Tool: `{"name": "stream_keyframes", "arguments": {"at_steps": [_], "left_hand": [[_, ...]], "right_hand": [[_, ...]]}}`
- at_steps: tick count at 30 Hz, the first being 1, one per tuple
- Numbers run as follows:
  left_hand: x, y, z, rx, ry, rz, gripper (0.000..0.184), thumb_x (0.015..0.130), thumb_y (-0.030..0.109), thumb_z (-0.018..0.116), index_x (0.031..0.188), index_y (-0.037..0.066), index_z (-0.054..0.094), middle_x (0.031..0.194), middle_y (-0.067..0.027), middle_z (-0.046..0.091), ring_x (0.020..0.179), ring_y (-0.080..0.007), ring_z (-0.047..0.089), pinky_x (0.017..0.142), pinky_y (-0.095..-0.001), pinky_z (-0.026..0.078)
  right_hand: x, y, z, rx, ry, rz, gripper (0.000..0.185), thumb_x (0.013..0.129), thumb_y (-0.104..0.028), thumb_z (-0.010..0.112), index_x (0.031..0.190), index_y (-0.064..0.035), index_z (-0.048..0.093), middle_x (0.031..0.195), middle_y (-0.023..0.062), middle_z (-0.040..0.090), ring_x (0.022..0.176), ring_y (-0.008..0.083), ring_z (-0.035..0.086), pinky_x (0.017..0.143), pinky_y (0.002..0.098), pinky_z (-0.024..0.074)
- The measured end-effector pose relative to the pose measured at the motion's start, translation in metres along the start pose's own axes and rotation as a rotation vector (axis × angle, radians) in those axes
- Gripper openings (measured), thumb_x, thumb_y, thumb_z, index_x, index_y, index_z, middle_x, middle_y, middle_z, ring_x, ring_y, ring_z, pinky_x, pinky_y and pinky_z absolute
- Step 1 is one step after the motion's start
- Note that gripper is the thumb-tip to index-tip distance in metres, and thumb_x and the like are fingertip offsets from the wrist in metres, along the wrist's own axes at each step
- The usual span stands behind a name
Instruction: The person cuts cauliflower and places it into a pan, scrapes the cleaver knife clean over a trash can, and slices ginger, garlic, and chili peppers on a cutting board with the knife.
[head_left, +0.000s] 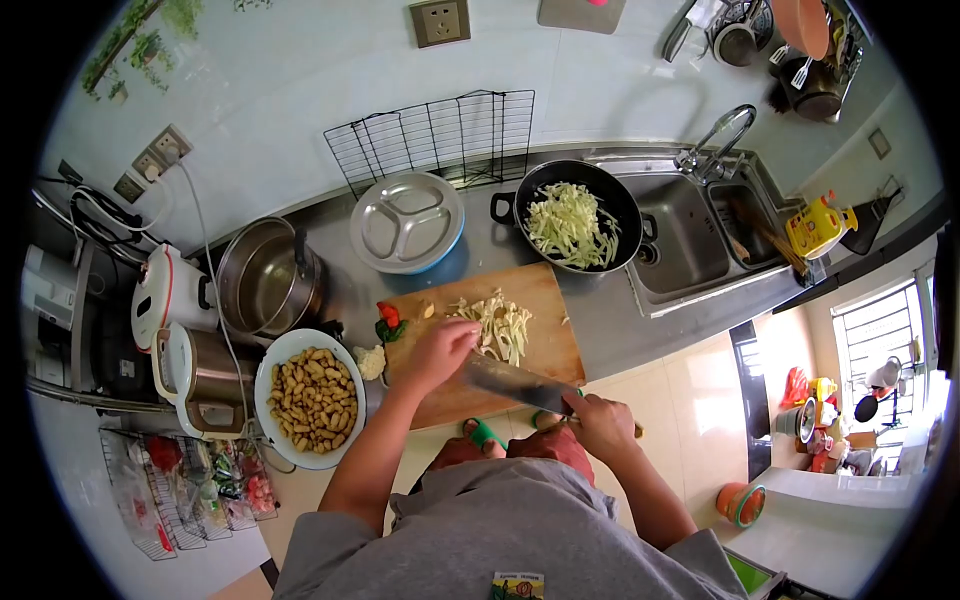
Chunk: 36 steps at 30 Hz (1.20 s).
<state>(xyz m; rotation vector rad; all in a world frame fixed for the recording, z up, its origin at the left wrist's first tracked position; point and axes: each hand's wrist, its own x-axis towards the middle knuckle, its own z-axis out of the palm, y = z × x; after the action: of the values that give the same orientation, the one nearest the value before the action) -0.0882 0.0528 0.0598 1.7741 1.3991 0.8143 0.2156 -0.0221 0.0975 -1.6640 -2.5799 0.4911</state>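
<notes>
My right hand grips the handle of a kitchen knife, its broad blade pointing left over the near part of a wooden cutting board. Close to the blade's tip, my left hand has its fingers curled together; whether anything is in them is hidden. Just beyond both hands lies a heap of pale sliced vegetable. Red and green peppers sit at the board's left edge, with a small yellowish piece beside them. A whitish, bumpy piece rests left of the board.
A bowl of peanuts in shells and a steel pot stand left. Behind the board are a divided metal plate and a black wok holding shredded pale-green vegetable. The sink lies right, with a yellow bottle.
</notes>
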Motion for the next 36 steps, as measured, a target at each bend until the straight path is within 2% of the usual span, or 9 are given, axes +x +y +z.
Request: {"name": "stream_keyframes", "arguments": {"at_steps": [2, 4, 6, 8, 11, 18, 21, 26, 36], "left_hand": [[-0.011, -0.008, -0.001, -0.137, 0.108, -0.169, 0.026, 0.093, 0.018, 0.06, 0.112, 0.003, 0.067, 0.109, -0.0126, 0.067, 0.1, -0.0273, 0.064, 0.088, -0.0367, 0.05], [-0.025, -0.029, 0.01, -0.127, 0.268, -0.184, 0.048, 0.091, 0.027, 0.065, 0.131, 0.003, 0.054, 0.132, -0.0186, 0.055, 0.119, -0.0311, 0.055, 0.098, -0.0397, 0.044], [-0.037, -0.042, 0.036, -0.047, 0.288, -0.139, 0.065, 0.086, 0.032, 0.07, 0.139, 0.005, 0.044, 0.14, -0.0224, 0.043, 0.128, -0.0357, 0.044, 0.104, -0.0424, 0.039], [-0.039, -0.043, 0.052, 0.03, 0.308, -0.092, 0.083, 0.081, 0.037, 0.076, 0.146, 0.006, 0.034, 0.149, -0.0262, 0.031, 0.137, -0.0403, 0.034, 0.11, -0.0451, 0.033], [-0.03, -0.033, 0.056, 0.183, 0.199, -0.104, 0.109, 0.065, 0.047, 0.085, 0.151, 0.012, 0.026, 0.151, -0.0339, 0.016, 0.141, -0.0495, 0.016, 0.114, -0.0523, 0.023], [0.01, -0.027, 0.054, 0.526, 0.136, 0.072, 0.109, 0.065, 0.056, 0.08, 0.152, 0.017, 0.027, 0.151, -0.0329, 0.02, 0.141, -0.0476, 0.02, 0.113, -0.0538, 0.024], [0.018, -0.027, 0.072, 0.479, 0.235, 0.117, 0.105, 0.065, 0.053, 0.081, 0.148, 0.01, 0.033, 0.147, -0.0303, 0.031, 0.135, -0.0478, 0.031, 0.11, -0.0553, 0.027], [0.028, -0.037, 0.097, 0.258, 0.532, 0.024, 0.076, 0.073, 0.034, 0.079, 0.134, 0.003, 0.046, 0.132, -0.0237, 0.047, 0.123, -0.0415, 0.045, 0.104, -0.0492, 0.037], [0.03, -0.021, 0.102, -0.114, 0.76, -0.115, 0.069, 0.071, 0.01, 0.081, 0.132, 0.005, 0.049, 0.129, -0.0165, 0.05, 0.121, -0.0335, 0.048, 0.103, -0.0425, 0.04]], "right_hand": [[-0.006, 0.006, 0.0, 0.127, -0.013, 0.031, 0.03, 0.081, -0.018, 0.064, 0.11, -0.0114, 0.061, 0.075, 0.0135, 0.066, 0.066, 0.0335, 0.066, 0.058, 0.0433, 0.053], [-0.009, 0.017, 0.011, 0.453, 0.049, 0.203, 0.022, 0.084, -0.016, 0.061, 0.104, -0.0059, 0.062, 0.069, 0.0183, 0.065, 0.063, 0.0378, 0.064, 0.054, 0.0431, 0.0506], [0.0, 0.03, 0.035, 0.65, 0.05, 0.33, 0.017, 0.085, -0.016, 0.062, 0.089, 0.0008, 0.061, 0.06, 0.0163, 0.062, 0.051, 0.0324, 0.062, 0.047, 0.0388, 0.0474], [0.012, 0.031, 0.04, 1.068, 0.005, 0.572, 0.016, 0.087, -0.011, 0.061, 0.078, -0.0005, 0.053, 0.056, 0.0054, 0.055, 0.042, 0.0145, 0.054, 0.043, 0.0298, 0.0445], [0.028, 0.034, 0.056, 1.179, 0.028, 0.628, 0.016, 0.087, -0.011, 0.061, 0.077, -0.0023, 0.052, 0.058, 0.0051, 0.054, 0.042, 0.0141, 0.052, 0.041, 0.0294, 0.0438], [0.047, 0.024, 0.075, 1.294, 0.003, 0.629, 0.016, 0.086, -0.014, 0.063, 0.078, -0.0015, 0.056, 0.058, 0.0056, 0.055, 0.043, 0.0141, 0.053, 0.039, 0.029, 0.0436], [0.056, 0.009, 0.073, 1.252, -0.052, 0.63, 0.017, 0.086, -0.015, 0.064, 0.078, -0.0022, 0.057, 0.057, 0.0047, 0.055, 0.043, 0.014, 0.053, 0.039, 0.0291, 0.043], [0.066, -0.014, 0.082, 1.088, -0.139, 0.559, 0.023, 0.087, -0.021, 0.067, 0.083, 0.0012, 0.061, 0.058, 0.0067, 0.059, 0.044, 0.0133, 0.055, 0.041, 0.0293, 0.0439], [0.076, -0.029, 0.074, 1.295, -0.285, 0.454, 0.023, 0.087, -0.02, 0.062, 0.089, 0.0023, 0.058, 0.059, 0.006, 0.059, 0.046, 0.0137, 0.057, 0.044, 0.0298, 0.0451]]}}
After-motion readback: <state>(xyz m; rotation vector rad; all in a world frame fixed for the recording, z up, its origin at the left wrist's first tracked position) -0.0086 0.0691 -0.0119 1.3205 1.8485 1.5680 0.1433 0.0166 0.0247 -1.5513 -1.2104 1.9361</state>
